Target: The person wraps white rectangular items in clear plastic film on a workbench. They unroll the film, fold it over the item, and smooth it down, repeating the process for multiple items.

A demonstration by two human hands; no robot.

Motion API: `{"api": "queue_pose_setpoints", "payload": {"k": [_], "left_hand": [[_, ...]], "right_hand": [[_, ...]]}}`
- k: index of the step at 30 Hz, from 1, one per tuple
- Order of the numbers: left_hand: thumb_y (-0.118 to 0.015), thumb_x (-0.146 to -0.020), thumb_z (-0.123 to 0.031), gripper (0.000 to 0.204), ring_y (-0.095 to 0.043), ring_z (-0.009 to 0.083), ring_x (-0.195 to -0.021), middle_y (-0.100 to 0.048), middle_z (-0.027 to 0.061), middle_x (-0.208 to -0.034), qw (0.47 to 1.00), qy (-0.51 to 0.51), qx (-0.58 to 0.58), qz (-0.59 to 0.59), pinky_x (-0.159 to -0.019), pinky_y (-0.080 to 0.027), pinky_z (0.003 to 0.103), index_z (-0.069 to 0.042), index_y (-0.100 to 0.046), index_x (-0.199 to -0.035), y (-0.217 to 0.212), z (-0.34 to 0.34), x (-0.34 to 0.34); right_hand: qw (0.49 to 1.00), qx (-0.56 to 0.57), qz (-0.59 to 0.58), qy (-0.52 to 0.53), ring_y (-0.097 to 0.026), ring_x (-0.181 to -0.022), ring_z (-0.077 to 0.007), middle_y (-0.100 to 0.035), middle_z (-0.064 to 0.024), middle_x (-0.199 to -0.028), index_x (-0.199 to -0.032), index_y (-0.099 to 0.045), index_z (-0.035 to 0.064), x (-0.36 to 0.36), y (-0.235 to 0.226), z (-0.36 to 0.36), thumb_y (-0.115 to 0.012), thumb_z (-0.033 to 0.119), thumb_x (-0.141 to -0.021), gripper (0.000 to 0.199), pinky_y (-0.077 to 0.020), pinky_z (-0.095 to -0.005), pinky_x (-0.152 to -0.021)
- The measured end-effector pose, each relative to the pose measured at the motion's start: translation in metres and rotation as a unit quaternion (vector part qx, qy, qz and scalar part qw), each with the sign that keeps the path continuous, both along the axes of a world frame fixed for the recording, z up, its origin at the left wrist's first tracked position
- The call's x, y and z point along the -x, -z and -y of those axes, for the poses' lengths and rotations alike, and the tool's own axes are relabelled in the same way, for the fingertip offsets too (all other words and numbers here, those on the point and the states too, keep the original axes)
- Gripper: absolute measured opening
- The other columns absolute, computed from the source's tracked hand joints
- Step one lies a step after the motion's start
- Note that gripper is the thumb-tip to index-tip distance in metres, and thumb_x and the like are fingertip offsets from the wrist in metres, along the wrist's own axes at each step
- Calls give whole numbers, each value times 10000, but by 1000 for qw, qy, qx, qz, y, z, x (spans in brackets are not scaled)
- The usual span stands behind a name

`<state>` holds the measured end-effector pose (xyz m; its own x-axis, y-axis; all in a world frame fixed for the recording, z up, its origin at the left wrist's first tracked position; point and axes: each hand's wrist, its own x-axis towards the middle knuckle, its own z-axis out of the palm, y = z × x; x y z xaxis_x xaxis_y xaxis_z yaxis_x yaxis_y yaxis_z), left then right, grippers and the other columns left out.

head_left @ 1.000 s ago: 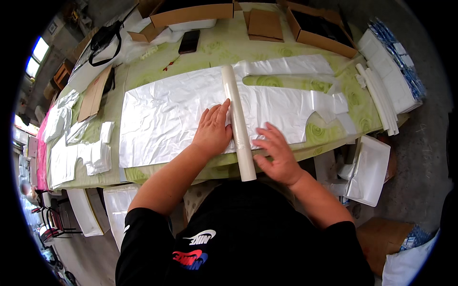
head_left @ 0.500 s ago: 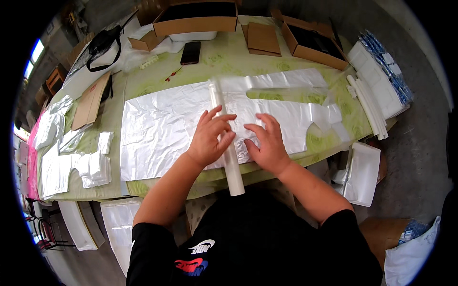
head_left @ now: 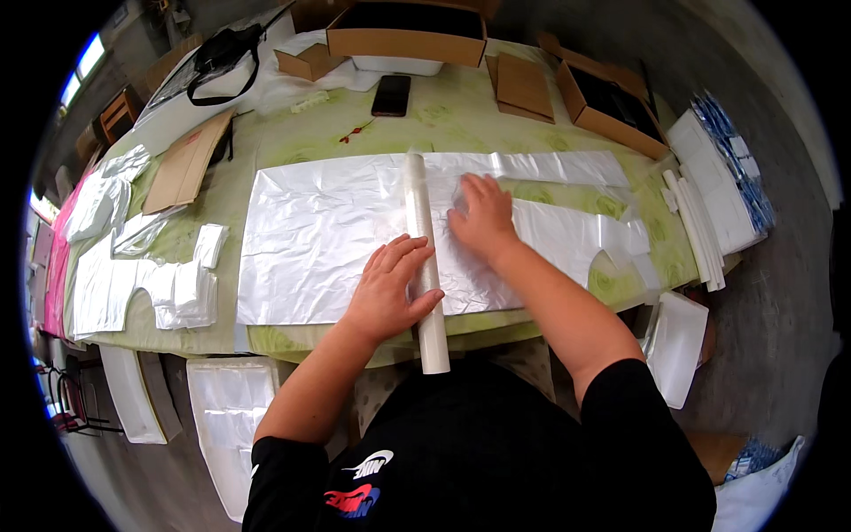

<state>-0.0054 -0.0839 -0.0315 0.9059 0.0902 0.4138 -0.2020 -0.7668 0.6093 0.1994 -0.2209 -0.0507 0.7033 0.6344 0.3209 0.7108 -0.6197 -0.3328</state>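
Observation:
A thin white plastic sheet (head_left: 324, 239) lies flat and creased in front of me, its right side cut into two long strips with a gap between them. Across its middle, pointing away from me, lies a pale roll or tube (head_left: 432, 332) whose near end sticks out past the table edge. My left hand (head_left: 390, 288) rests on the roll's near half, fingers stretched and thumb across it, not wrapped round. To the right of the roll, my right hand (head_left: 481, 217) is over the sheet near the strips, fingers loosely apart and slightly blurred, with nothing seen in it.
Folded white plastic pieces (head_left: 182, 293) lie at left beside a cardboard sheet (head_left: 188, 164). A phone (head_left: 391, 96) and cardboard boxes (head_left: 403, 44) are at the back. White rolls (head_left: 694, 230) lie at the right edge, beside a white stack with blue packets (head_left: 731, 142).
My right hand has moved away from me across the sheet. My left hand has come nearer and settled on the roll, which now lies straighter. The whole view has shifted slightly.

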Motion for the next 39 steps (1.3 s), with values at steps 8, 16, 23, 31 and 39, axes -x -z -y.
{"api": "queue_pose_setpoints", "payload": {"k": [8, 16, 23, 31, 39], "left_hand": [[-687, -869, -245, 329, -515, 383, -1345, -661, 117, -1314, 987, 86, -23, 132, -1152, -363, 514, -91, -704, -1159, -27, -19, -17], [-554, -1045, -267, 293, -364, 342, -1494, -667, 89, -1297, 973, 127, 193, -20, -1199, -337, 459, -54, -701, -1181, 30, -63, -27], [-579, -1027, -350, 320, -332, 374, -1516, -636, 91, -1420, 978, 150, 143, -14, -1223, -277, 458, -124, -727, -1197, 2, -77, -20], [-714, -917, -171, 88, -548, 396, -1337, -721, 65, -1246, 988, -104, -111, -17, -1140, -395, 498, -89, -732, -944, -15, -115, 37], [-674, -917, -235, 717, -276, 372, -1546, -334, 139, -1661, 935, -200, -169, -238, -1260, -238, 502, -110, -401, -1568, -33, -103, 77]], "right_hand": [[931, -96, -91, -340, -556, -1219, -372, -631, -163, -1229, -1149, -701, 77, 109, -32, 3, -727, 125, -849, 305, -456, -464, -1067], [900, -205, -112, -368, -526, -1317, -392, -671, -148, -1186, -996, -739, 83, 130, -15, 29, -735, 85, -815, 182, -442, -457, -1113], [869, -115, -165, -452, -588, -1220, -312, -708, -58, -1095, -1009, -723, 109, 152, -26, -27, -726, 171, -837, 184, -359, -551, -1146], [816, -242, -188, -490, -646, -951, -315, -692, -83, -951, -998, -714, 86, 168, -38, 5, -725, 52, -813, 189, -502, -469, -944], [831, -233, -272, -427, -657, -827, -315, -688, -94, -881, -979, -728, 72, 169, -20, 44, -741, 12, -806, 184, -533, -412, -735]]}}
